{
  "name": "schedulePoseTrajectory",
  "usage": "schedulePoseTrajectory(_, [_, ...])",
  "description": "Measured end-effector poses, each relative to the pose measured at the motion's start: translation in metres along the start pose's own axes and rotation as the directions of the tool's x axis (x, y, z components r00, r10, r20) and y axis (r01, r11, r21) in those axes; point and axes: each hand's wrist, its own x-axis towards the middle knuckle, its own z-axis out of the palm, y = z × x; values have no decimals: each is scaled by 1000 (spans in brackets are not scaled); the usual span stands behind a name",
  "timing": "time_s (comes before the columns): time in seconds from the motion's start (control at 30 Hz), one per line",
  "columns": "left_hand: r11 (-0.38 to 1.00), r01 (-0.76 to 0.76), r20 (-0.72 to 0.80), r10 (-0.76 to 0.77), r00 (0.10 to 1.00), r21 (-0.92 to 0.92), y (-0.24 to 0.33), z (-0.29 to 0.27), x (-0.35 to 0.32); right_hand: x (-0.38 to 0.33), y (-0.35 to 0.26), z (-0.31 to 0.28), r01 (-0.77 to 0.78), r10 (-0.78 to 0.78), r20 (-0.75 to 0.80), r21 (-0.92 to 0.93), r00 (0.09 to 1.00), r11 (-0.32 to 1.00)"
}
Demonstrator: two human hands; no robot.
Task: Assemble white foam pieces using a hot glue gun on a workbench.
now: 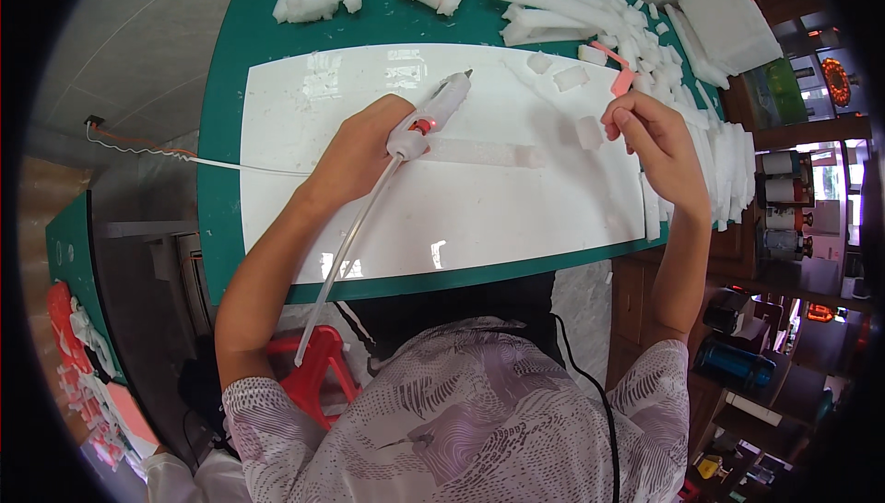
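Observation:
My left hand [371,148] is wrapped around a white hot glue gun [441,106] with a red light on its body. The gun's metal nozzle points up and away to the right, and a long clear glue stick [348,249] runs out of its back toward me. My right hand [656,143] is closed in a pinch, with a small white foam block [588,132] at its fingertips. Between the hands a flat pale foam strip [484,153] lies on the white board [442,226]. Just beyond my right fingers is a pink angular piece [622,79].
Two small foam blocks [571,78] lie near the board's far edge. Cut foam strips [553,10] and a heap of pieces [654,60] cover the green table's [226,116] far and right sides. The gun's white cord [249,167] leaves leftward. A red stool [323,365] stands below.

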Motion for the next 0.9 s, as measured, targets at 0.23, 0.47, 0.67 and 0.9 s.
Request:
schedulePoseTrajectory(0.23, [1000,-18,5,18,1000,14,-4,-2,0,-2,14,10,-67,70,-23,138,997,988])
schedulePoseTrajectory(0.47, [991,-131,-12,131,991,9,-4,0,9,-6,45,8,-102,103,8,186,995,977])
schedulePoseTrajectory(0.67, [994,99,-29,-101,995,-47,3,2,0,-2,63,19,-42,41,9,152,999,988])
schedulePoseTrajectory(0.9, [994,59,-18,-58,998,92,9,1,0,-6,74,22,-29,34,-8,362,999,932])
